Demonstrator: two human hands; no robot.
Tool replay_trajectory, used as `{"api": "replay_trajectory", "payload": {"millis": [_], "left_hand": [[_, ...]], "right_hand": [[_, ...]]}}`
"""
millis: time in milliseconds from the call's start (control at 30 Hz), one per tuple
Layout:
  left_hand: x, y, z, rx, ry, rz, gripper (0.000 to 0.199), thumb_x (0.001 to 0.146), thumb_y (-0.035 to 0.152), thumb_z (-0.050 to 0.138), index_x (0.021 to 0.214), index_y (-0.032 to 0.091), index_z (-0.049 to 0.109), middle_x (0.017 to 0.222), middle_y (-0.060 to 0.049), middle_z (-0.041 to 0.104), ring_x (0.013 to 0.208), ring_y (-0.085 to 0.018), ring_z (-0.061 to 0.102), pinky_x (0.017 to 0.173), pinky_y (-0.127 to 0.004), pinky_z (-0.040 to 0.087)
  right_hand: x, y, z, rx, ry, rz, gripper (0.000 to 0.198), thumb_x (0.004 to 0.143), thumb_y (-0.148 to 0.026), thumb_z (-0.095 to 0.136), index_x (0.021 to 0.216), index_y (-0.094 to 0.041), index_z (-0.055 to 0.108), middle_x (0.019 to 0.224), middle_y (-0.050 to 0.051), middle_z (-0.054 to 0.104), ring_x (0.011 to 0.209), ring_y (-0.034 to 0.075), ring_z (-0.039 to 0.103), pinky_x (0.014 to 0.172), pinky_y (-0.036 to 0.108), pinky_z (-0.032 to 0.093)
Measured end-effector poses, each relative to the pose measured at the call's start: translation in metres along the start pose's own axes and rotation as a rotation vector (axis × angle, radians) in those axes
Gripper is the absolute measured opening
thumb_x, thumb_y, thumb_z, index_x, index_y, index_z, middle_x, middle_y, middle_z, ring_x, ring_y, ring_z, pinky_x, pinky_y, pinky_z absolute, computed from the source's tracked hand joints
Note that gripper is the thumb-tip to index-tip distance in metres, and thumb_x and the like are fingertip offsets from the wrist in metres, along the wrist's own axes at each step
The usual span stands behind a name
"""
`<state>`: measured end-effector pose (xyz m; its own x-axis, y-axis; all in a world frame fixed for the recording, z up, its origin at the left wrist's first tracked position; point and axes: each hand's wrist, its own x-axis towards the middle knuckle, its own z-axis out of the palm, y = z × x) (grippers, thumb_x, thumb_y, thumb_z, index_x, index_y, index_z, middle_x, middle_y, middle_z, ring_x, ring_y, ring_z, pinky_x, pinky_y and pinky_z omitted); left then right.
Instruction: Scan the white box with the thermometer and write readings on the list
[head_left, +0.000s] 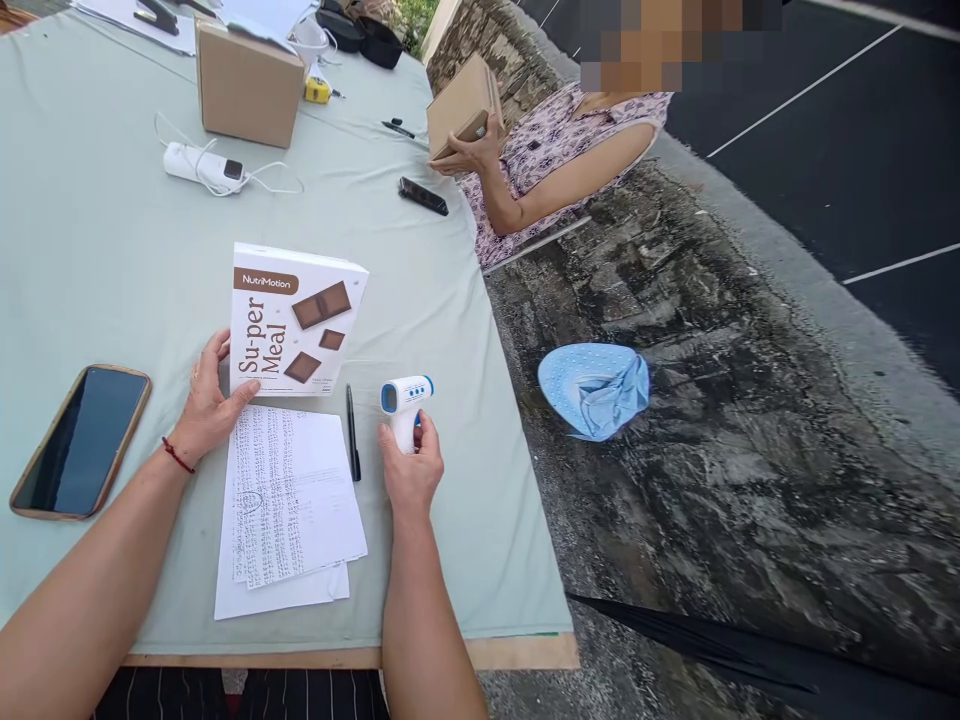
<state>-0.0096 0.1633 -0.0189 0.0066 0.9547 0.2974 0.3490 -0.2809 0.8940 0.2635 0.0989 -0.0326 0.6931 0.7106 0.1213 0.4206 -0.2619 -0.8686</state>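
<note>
My left hand (pixel 210 395) grips the lower left corner of a white box (pixel 300 320) printed with chocolate pieces and "NutriMotion Su-per Meal". The box stands upright on the cloth-covered table. In my right hand (pixel 412 470) is a white and blue infrared thermometer (pixel 405 405), held by its handle just right of the box. Between the two hands lie paper sheets (pixel 292 500) with handwritten columns of figures, one spot circled. A black pen (pixel 352 435) rests along their right edge. Left of my left hand lies a phone (pixel 82 440) in a brown case, its screen dark.
Across the table a person's hand (pixel 476 150) holds a cardboard box (pixel 461 105). Another cardboard box (pixel 250 85), a white device with a cable (pixel 202 168) and a black phone-like object (pixel 423 196) stand farther back. A blue hat (pixel 592 390) lies on the ground right of the table.
</note>
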Motion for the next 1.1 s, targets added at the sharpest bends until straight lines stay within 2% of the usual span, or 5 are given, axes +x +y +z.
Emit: {"api": "replay_trajectory", "payload": {"millis": [300, 400, 533, 767, 1100], "left_hand": [[-0.002, 0.010, 0.002, 0.254, -0.025, 0.029, 0.075, 0.082, 0.037, 0.067, 0.145, 0.029, 0.028, 0.145, -0.012, 0.048, 0.136, -0.035, 0.043, 0.113, -0.061, 0.033], [-0.002, 0.014, 0.004, 0.315, -0.016, 0.000, 0.071, 0.079, 0.034, 0.067, 0.142, 0.026, 0.033, 0.144, -0.012, 0.048, 0.135, -0.036, 0.043, 0.112, -0.061, 0.033], [-0.002, 0.017, 0.006, 0.349, 0.036, -0.053, 0.065, 0.079, 0.033, 0.067, 0.136, 0.023, 0.038, 0.131, -0.012, 0.055, 0.124, -0.033, 0.050, 0.108, -0.058, 0.037], [-0.004, 0.018, 0.009, 0.413, 0.102, -0.141, 0.046, 0.078, 0.038, 0.069, 0.115, 0.025, 0.047, 0.090, -0.003, 0.058, 0.101, -0.030, 0.056, 0.099, -0.058, 0.041], [-0.013, 0.015, 0.018, 0.647, -0.012, -0.058, 0.138, 0.045, 0.058, 0.090, 0.153, 0.023, 0.012, 0.140, -0.020, 0.045, 0.134, -0.047, 0.036, 0.114, -0.075, 0.003]], "right_hand": [[0.007, 0.015, -0.008, -0.358, 0.013, -0.239, 0.047, 0.075, -0.048, 0.066, 0.113, -0.021, 0.066, 0.103, 0.013, 0.062, 0.102, 0.032, 0.054, 0.090, 0.050, 0.039], [0.000, 0.006, -0.005, -0.239, 0.073, -0.351, 0.037, 0.081, -0.045, 0.062, 0.108, -0.021, 0.068, 0.104, 0.013, 0.059, 0.101, 0.030, 0.054, 0.088, 0.048, 0.042], [-0.015, -0.004, 0.011, -0.029, -0.156, -0.400, 0.032, 0.085, -0.043, 0.060, 0.108, -0.023, 0.067, 0.092, 0.006, 0.062, 0.074, 0.018, 0.052, 0.072, 0.035, 0.046], [-0.019, -0.005, 0.020, -0.122, -0.289, -0.386, 0.040, 0.085, -0.031, 0.047, 0.118, -0.023, 0.068, 0.091, 0.006, 0.061, 0.080, 0.019, 0.056, 0.072, 0.035, 0.047], [-0.022, -0.015, 0.012, 0.507, -0.263, -0.056, 0.037, 0.082, -0.038, 0.051, 0.112, -0.021, 0.063, 0.080, 0.001, 0.053, 0.067, 0.014, 0.051, 0.065, 0.031, 0.047]]}}
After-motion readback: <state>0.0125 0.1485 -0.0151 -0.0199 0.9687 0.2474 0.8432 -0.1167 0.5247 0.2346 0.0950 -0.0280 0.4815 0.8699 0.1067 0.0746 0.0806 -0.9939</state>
